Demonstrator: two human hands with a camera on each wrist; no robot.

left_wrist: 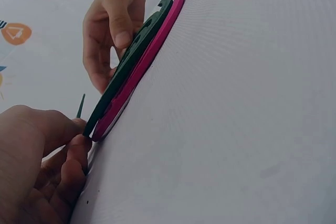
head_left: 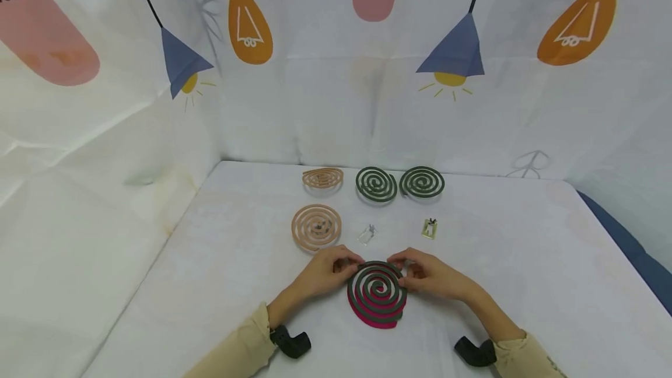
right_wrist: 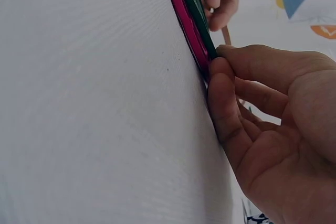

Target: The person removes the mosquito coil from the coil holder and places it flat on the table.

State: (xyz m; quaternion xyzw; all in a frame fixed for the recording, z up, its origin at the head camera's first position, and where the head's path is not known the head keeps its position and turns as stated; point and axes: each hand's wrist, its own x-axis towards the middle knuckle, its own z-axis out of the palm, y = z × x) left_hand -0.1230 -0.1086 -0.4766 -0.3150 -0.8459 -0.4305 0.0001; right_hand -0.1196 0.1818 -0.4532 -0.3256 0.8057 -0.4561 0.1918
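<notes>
A dark green mosquito coil [left_wrist: 126, 69] lies over a crimson-pink mosquito coil [head_left: 382, 325], whose lower edge and inner turns show beneath it. My left hand [head_left: 326, 273] pinches the green coil's far left rim between thumb and forefinger. At the far right rim, the thumb and fingers of my right hand [head_left: 434, 274] pinch the same coil. From the side, in the left wrist view, a narrow gap parts the green coil from the pink one, which lies close on the table.
Two tan coils [head_left: 317, 227] lie behind my left hand, and two more green coils [head_left: 422, 182] are at the back. Between these and my hands are a small silvery metal piece [head_left: 367, 234] and a gold-coloured one [head_left: 429, 228]. A printed cloth wall [head_left: 325, 109] rises behind the white table.
</notes>
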